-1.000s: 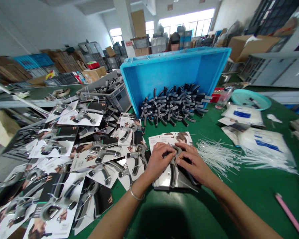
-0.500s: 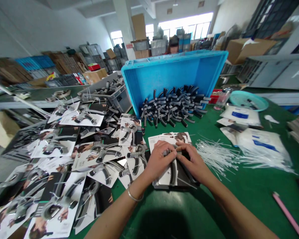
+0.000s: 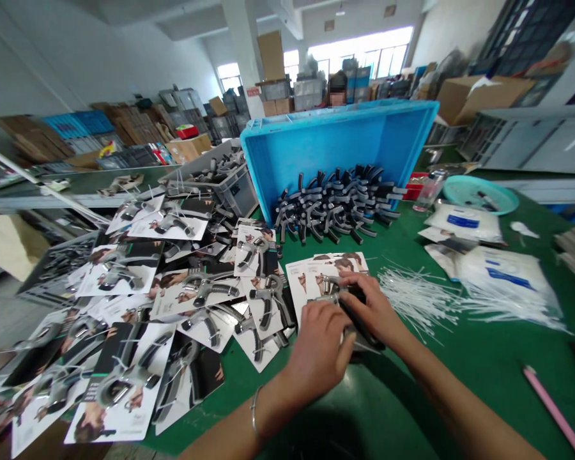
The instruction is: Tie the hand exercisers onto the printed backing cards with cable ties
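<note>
Along the left edge of the counter [image 3: 479, 377] and down to its near left corner lie overlapping carded grips [image 3: 129, 415], each grey and black on a white-and-black printed card, many with thin white ties poking out. Beyond them, a grey crate [image 3: 237, 191] filled with grey parts stands against the left side of a blue bin [image 3: 316, 137]. The bin rests on its side, mouth towards the near edge, and a heap of loose black-and-grey handles [image 3: 335, 207] spills from it onto the counter. In front of this heap, midway between the left and right edges, sits the hand grip [image 3: 332, 281]: a smooth grey rounded head, metal showing by it, and a dark handle running down to the right. It lies on a printed card [image 3: 299, 281], white at the left with small photos, atop further cards. The left hand [image 3: 319, 348], a bracelet [image 3: 254, 412] at its wrist, curls over the grip's lower part; what its fingers hold is hidden. Just beside it, apart, the right hand [image 3: 374, 306] clasps the head's right side between bent fingers and thumb. Next come scattered white ties [image 3: 416, 300], then plastic bags [image 3: 512, 281] nearer the right edge.
</note>
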Demonstrator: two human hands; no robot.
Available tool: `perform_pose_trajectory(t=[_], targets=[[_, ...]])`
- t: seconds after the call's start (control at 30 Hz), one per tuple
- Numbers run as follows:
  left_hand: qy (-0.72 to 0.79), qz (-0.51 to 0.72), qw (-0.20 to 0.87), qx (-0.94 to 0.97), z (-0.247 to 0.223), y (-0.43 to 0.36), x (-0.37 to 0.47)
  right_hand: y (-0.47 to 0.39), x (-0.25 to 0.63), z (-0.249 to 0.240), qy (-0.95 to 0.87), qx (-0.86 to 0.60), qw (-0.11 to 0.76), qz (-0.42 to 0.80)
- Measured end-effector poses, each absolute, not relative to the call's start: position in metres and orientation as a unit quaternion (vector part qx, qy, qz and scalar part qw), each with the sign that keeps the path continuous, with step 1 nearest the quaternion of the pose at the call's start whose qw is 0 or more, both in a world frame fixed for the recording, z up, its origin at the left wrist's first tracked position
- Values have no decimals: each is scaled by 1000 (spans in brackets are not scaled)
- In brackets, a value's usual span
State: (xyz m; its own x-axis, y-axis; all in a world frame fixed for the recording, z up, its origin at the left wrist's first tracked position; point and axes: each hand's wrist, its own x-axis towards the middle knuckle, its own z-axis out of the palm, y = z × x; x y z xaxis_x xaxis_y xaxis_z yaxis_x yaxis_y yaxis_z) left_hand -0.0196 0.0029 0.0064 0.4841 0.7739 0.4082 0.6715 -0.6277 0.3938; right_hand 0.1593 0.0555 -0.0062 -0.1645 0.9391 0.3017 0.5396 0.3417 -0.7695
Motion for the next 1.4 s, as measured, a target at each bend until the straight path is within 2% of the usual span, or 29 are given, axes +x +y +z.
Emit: perform_pose_trajectory(t=[0.1, 0.17, 0.37, 0.57, 0.83, 0.97, 1.1, 1.27, 1.4], targets=[[514, 301, 116, 795, 12, -8, -37, 30, 169, 8, -761, -493, 366, 208], [531, 265, 128, 795, 11, -13, -46, 10, 172, 16, -805, -473, 309, 183], [529, 234, 127, 806, 10, -9, -52, -17, 148, 22, -865, -467, 167, 71], [491, 236, 170, 821, 15, -13, -64, -9, 131, 23, -876, -469, 113, 10], [491, 238, 240, 803, 4, 2, -79, -11, 155, 44, -835, -432, 213, 265], [521, 247, 295, 761, 5, 8, -82, -5, 158, 34, -817, -427, 288, 259], [512, 265, 349, 739, 10, 6, -85, 0, 151, 23, -828, -404, 327, 213], [473, 341, 329, 742, 19, 6, -72, 3, 135, 17, -807, -440, 325, 222], [447, 352, 331, 752, 15, 11, -62, 3, 133, 13, -786, -485, 323, 203]])
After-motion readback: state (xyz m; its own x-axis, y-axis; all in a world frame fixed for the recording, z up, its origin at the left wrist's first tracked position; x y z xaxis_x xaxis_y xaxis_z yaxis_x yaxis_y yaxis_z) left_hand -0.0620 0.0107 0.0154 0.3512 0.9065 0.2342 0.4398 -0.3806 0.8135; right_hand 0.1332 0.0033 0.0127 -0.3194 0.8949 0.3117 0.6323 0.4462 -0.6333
